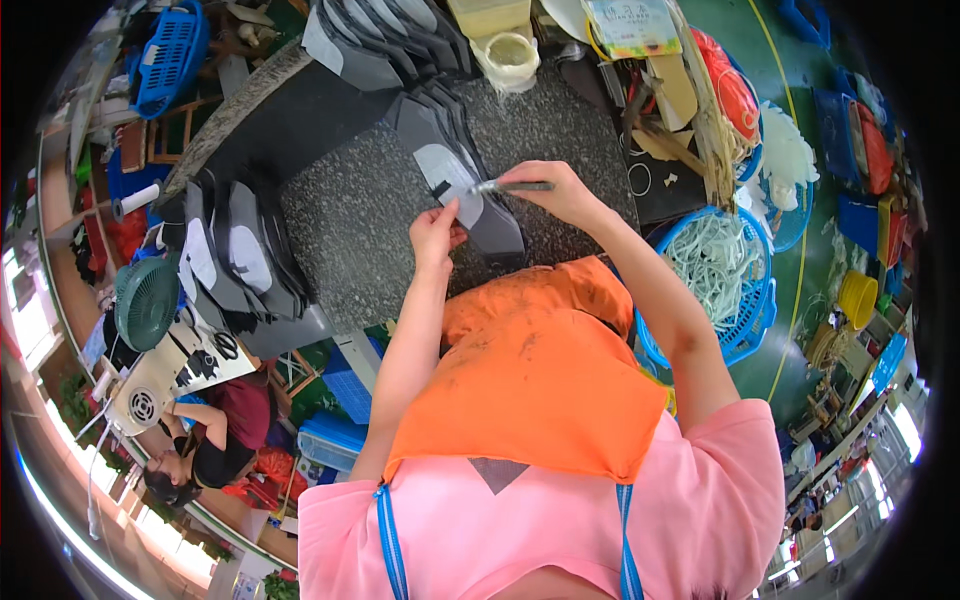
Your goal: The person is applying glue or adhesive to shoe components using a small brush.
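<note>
A stack of long grey cut pieces (495, 232), the top one with a pale grey panel and a small black tab, lies on the speckled worktop in front of me. My left hand (436, 238) is closed at the left edge of the top piece, thumb on the pale panel beside the tab. Over the panel's other side, my right hand (562, 192) grips a slim dark-handled brush (522, 186). The brush's pale metal end reaches the panel; its very tip is too small to make out.
More grey pieces stand in bunches at the left (250, 240) and the far edge (385, 40). A plastic-lined white tub (508, 60) sits at the back. At the right is a blue basket (755, 335) of pale strips. A person (215, 430) works at lower left.
</note>
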`<act>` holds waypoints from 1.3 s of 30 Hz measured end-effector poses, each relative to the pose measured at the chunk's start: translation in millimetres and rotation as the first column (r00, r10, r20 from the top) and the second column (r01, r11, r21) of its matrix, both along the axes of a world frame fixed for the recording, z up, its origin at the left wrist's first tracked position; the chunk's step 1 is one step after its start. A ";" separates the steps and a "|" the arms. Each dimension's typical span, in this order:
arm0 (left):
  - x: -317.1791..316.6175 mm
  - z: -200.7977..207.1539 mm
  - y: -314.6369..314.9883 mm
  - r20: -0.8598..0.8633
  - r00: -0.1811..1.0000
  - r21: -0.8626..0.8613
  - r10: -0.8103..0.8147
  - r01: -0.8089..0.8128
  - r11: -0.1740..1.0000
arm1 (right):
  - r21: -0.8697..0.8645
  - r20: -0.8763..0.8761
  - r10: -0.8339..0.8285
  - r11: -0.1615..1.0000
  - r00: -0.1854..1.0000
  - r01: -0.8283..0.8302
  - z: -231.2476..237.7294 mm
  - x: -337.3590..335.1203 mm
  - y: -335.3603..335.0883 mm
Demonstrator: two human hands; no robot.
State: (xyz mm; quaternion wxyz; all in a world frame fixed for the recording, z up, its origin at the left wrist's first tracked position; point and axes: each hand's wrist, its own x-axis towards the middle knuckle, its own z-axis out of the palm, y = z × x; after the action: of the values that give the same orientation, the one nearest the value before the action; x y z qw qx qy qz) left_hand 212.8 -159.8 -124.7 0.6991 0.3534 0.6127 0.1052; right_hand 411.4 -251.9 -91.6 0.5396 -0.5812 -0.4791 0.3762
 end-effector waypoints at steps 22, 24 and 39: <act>6.0 13.4 -24.7 0.303 0.911 -0.391 0.279 -0.148 0.909 | -0.050 0.653 -0.034 0.995 0.756 0.088 -31.3 0.6 133.5; -9.2 -4.0 -25.7 0.349 0.913 -0.342 0.213 -0.088 0.936 | -0.161 0.463 0.106 0.986 0.880 -0.035 -14.0 12.0 110.0; -14.2 -6.8 -22.3 0.479 0.827 -0.338 0.293 -0.135 0.932 | -0.383 0.133 0.145 0.920 0.980 -0.084 35.1 18.5 27.3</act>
State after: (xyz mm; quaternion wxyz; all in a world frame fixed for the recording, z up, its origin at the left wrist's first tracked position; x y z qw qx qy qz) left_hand 198.6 -182.2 -131.5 0.8662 0.1338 0.4445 0.1848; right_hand 429.9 -224.6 -56.5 0.3555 -0.6726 -0.4728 0.4446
